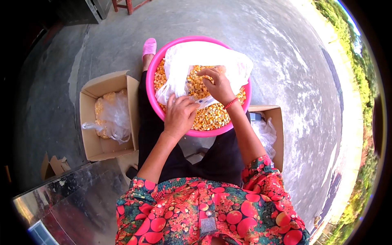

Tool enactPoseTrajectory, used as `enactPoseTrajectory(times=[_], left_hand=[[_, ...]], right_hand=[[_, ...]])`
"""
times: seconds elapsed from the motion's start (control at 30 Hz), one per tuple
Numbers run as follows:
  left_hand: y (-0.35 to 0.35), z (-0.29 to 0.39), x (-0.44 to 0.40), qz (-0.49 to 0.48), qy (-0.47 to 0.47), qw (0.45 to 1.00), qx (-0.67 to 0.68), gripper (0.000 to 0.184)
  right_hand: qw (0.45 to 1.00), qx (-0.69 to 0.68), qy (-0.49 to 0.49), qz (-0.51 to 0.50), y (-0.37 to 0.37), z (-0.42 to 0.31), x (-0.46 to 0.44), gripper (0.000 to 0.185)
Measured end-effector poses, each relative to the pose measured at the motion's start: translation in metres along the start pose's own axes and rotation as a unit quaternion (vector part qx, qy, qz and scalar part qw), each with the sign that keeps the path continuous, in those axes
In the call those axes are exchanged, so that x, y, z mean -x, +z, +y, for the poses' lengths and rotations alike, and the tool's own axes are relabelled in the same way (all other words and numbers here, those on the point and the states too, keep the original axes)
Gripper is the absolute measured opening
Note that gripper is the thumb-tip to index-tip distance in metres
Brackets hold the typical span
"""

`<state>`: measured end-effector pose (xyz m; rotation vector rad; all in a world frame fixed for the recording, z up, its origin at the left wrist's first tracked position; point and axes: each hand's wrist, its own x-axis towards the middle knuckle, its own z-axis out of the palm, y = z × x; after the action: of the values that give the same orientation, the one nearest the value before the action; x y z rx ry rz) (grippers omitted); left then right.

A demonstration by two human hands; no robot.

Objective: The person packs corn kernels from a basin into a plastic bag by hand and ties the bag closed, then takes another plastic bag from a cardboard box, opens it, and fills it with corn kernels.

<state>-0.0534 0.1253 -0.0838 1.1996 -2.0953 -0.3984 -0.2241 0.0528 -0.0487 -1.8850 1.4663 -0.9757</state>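
Note:
A pink basin (pixel 151 83) full of yellow corn kernels (pixel 211 117) sits between my knees. Spread across the kernels is a white plastic bag (pixel 204 51), its mouth facing me, with more kernels showing inside. At the near left edge of that mouth, my left hand (pixel 179 116) grips the bag's rim, fingers bent over the plastic. My right hand (pixel 217 85), a red band on its wrist, is over the bag's opening. Its index finger and thumb are curved and apart, with nothing visible between them; its other fingertips are partly hidden.
Left of my leg stands an open cardboard box (pixel 92 122) with a clear bag (pixel 114 116) of pale yellow pieces. Another cardboard box (pixel 278 134) at my right holds white plastic (pixel 265 134). A red stool (pixel 130 6) is on the concrete floor (pixel 302 98) at the top.

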Motion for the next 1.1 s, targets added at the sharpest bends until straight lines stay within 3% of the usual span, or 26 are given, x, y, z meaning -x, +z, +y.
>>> enactPoseTrajectory(times=[0.07,0.1,0.13,0.2,0.27,0.33,0.4,0.53,0.8,0.93,1.1], left_hand=[[0.000,0.000,0.000,0.003,-0.002,1.000,0.001,0.014],[-0.001,0.000,0.000,0.005,-0.002,1.000,0.000,0.013],[-0.001,0.000,0.000,0.003,-0.004,1.000,0.001,0.013],[-0.001,0.000,-0.001,0.003,-0.004,1.000,0.000,0.013],[-0.001,0.000,-0.001,0.003,-0.004,1.000,0.001,0.013],[0.000,0.000,0.000,0.003,-0.005,1.000,-0.001,0.013],[0.001,-0.001,0.000,0.004,-0.010,1.000,-0.005,0.013],[0.001,-0.001,0.001,0.003,-0.002,1.000,-0.006,0.014],[0.004,-0.005,0.000,-0.017,-0.005,0.999,-0.040,0.017],[0.000,-0.005,0.001,-0.034,-0.010,0.999,-0.040,0.019],[0.001,-0.010,0.001,-0.054,-0.014,0.998,-0.036,0.021]], right_hand=[[0.994,0.031,-0.099,0.032,-0.002,-0.007,0.011,0.017],[0.994,0.026,-0.098,0.033,-0.006,-0.012,0.018,0.016],[0.995,0.026,-0.096,0.031,-0.010,-0.019,0.027,0.016],[0.994,-0.093,0.035,-0.055,-0.018,-0.028,0.048,0.015],[0.990,0.014,0.006,-0.139,-0.025,-0.027,0.066,0.013],[0.989,0.072,-0.037,-0.121,-0.019,-0.011,0.079,0.009],[0.979,0.183,-0.085,-0.035,-0.016,0.000,0.087,0.008],[0.964,0.250,-0.090,0.014,0.002,0.010,0.097,0.012],[0.973,0.207,-0.070,-0.073,0.025,0.012,0.097,0.028],[0.973,0.194,-0.124,-0.018,0.040,0.023,0.097,0.024],[0.981,0.170,-0.085,-0.044,0.053,0.038,0.096,0.023]])
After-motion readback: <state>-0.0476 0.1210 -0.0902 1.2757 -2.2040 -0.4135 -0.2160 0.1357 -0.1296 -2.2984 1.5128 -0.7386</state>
